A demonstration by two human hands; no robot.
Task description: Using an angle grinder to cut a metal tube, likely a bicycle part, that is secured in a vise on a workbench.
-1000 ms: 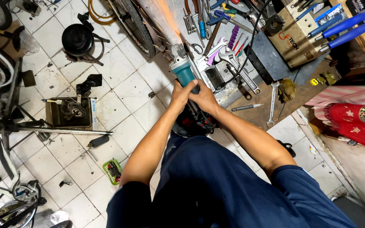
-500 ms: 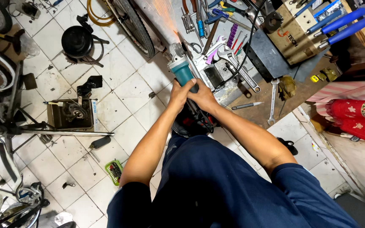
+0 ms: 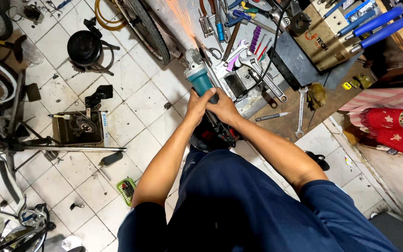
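Both hands grip the teal grinder [image 3: 200, 79] over the tiled floor [image 3: 131, 107] — the left hand [image 3: 198, 103] and right hand [image 3: 223, 108] have fingers wrapped tight around its body, likely to steady it while sparks [image 3: 181, 18] fly toward the wheel [image 3: 146, 29].

Head cam, looks steeply down, near hands, floor beyond.
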